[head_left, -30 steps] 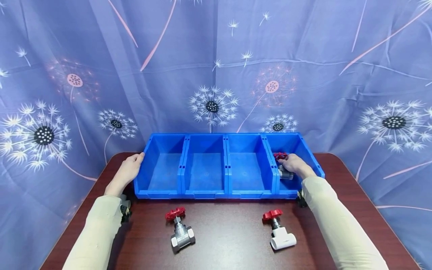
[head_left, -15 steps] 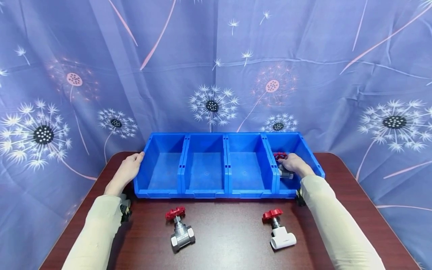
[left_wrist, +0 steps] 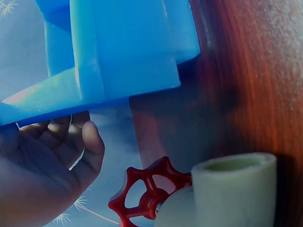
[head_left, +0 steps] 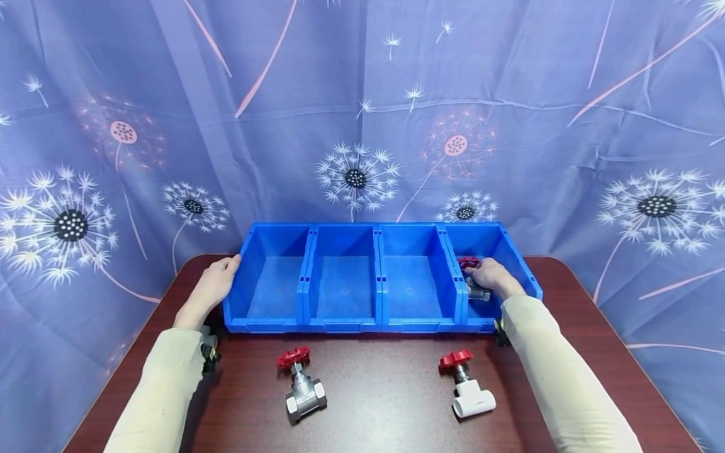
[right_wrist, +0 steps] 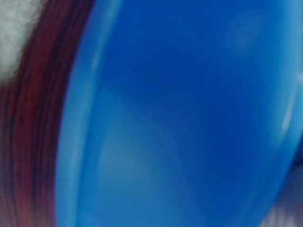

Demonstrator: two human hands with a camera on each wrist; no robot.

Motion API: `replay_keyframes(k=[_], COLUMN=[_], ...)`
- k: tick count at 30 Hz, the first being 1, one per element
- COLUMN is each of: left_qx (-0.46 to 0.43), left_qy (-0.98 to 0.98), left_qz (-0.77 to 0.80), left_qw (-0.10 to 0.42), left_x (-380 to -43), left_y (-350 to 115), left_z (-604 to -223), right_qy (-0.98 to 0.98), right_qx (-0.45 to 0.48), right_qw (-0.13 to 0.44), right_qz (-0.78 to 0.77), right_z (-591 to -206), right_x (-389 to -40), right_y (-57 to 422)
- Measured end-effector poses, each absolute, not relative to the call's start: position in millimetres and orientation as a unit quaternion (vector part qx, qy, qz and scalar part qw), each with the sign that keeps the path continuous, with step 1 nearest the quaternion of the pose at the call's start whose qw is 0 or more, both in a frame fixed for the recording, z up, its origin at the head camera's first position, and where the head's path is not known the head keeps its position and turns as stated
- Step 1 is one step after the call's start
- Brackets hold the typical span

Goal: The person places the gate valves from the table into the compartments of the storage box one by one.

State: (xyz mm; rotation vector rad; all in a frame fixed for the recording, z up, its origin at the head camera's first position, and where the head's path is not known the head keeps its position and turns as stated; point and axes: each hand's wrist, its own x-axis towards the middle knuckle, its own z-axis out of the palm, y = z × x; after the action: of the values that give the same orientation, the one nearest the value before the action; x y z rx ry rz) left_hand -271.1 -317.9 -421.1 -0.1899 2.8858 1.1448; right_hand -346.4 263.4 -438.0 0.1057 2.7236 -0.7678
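My right hand (head_left: 491, 275) reaches into the rightmost compartment of the blue bin row (head_left: 344, 328). It grips a metal gate valve (head_left: 478, 290) with a red handwheel (head_left: 467, 263), which lies close to the compartment's left wall. The right wrist view holds only blurred blue plastic bin (right_wrist: 180, 118). At the far left, my left hand (head_left: 214, 283) touches the outer side of the leftmost bin, its fingertips at the wall and the thumb standing apart in the left wrist view. Near that wrist is a white plastic valve (left_wrist: 234, 189) with a red handwheel (left_wrist: 150, 194).
On the dark wooden table (head_left: 374, 390) before the bins lie a metal valve with a red wheel (head_left: 306, 396), left of centre, and a white valve with a red wheel (head_left: 472, 399), toward the right. A patterned blue curtain (head_left: 283, 157) hangs behind the bins.
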Motion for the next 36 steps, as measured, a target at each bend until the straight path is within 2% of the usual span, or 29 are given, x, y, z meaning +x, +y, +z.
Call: replay_keyframes(k=[14,36], left_qx=[-0.059,-0.058], left_qy=[0.929,0.93], left_qz=[0.364,0.362], left_qw=[0.016,0.019], left_x=[-271.1,-269.5], left_y=[-317.7,-317.3], left_z=[-420.1,-421.2], right_qy=[0.965,0.98], right_qx=[0.011,-0.057], right_qw=[0.162,0.091], right_qz=[-0.207,-0.166], right_z=[-420.9,-397.1], right_x=[-333.6,-297.3], right_y=[257.5,250.1])
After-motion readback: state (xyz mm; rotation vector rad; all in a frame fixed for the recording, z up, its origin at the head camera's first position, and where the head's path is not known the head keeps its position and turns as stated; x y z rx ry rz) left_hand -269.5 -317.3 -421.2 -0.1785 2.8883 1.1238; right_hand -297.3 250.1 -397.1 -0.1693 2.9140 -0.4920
